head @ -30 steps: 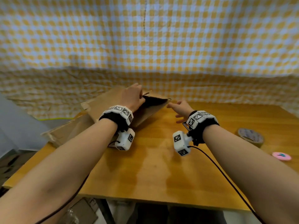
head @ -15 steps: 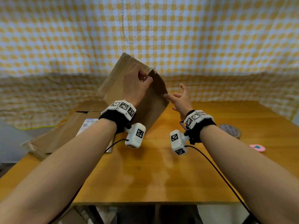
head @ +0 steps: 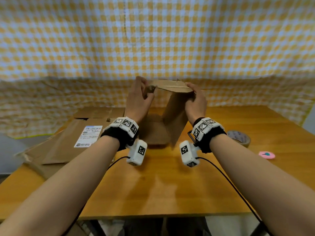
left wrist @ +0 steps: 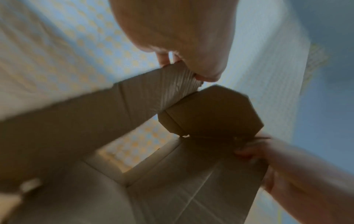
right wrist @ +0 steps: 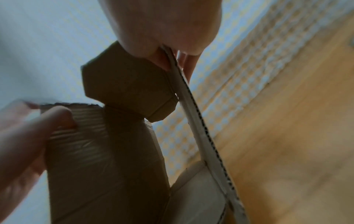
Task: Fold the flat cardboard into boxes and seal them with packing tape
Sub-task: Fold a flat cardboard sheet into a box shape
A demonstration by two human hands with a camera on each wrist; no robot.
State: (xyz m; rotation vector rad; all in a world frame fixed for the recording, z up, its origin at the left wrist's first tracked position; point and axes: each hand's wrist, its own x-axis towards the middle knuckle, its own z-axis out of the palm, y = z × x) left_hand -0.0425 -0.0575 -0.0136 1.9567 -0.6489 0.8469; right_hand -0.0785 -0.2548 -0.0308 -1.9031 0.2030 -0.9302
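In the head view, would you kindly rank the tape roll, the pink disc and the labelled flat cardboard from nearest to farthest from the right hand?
From the right hand:
1. Tape roll, to its right.
2. Pink disc, farther right, toward the person.
3. Labelled flat cardboard, across on the left.

You have one printed item in the head view: a white shipping label (head: 88,136) stuck on the flat cardboard sheet (head: 64,147) lying left on the table. It carries a blue band on top, barcode-like lines and a small dark square logo at lower left; the characters are too small to read. Your wrist bands (head: 127,124) carry black-and-white square marker patterns, no text.
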